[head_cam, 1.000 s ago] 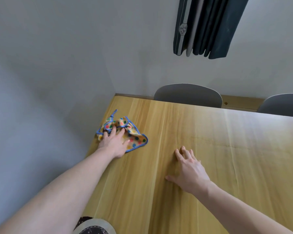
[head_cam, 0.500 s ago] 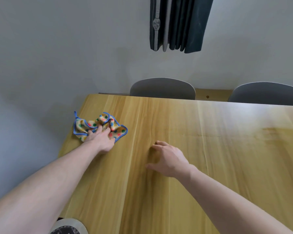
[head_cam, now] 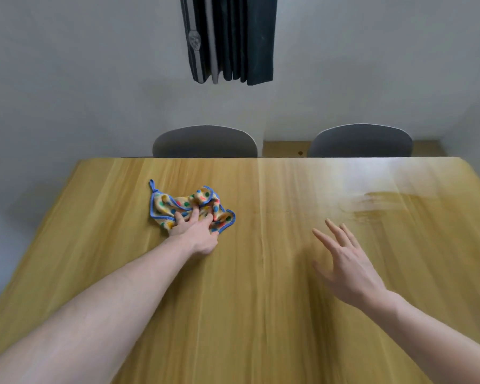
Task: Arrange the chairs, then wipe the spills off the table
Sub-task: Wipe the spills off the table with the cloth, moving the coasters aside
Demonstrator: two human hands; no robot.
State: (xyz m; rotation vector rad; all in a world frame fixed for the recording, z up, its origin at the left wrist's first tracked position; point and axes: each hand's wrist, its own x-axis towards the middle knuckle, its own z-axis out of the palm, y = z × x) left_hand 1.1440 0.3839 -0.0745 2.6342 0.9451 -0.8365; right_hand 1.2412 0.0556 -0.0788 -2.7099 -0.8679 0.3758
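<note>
1. A pale grey wall (head_cam: 67, 79) fills the far side of the room, meeting a second wall at a corner behind the chairs.
2. A light wooden table (head_cam: 261, 314) with lengthwise grain takes up the lower half of the view; a dull wet-looking smear (head_cam: 394, 206) lies towards its far right.
3. A dark pleated curtain (head_cam: 230, 37) hangs at top centre.
4. Two grey chair backs, the left chair (head_cam: 205, 142) and the right chair (head_cam: 360, 141), stand pushed in along the table's far edge.
5. The right hand (head_cam: 347, 264) hovers just over the tabletop, fingers spread and straight, holding nothing.
6. The left hand (head_cam: 197, 231) presses its spread fingers into a crumpled cloth (head_cam: 183, 203), yellow with coloured dots and blue trim, lying on the table's left part.
</note>
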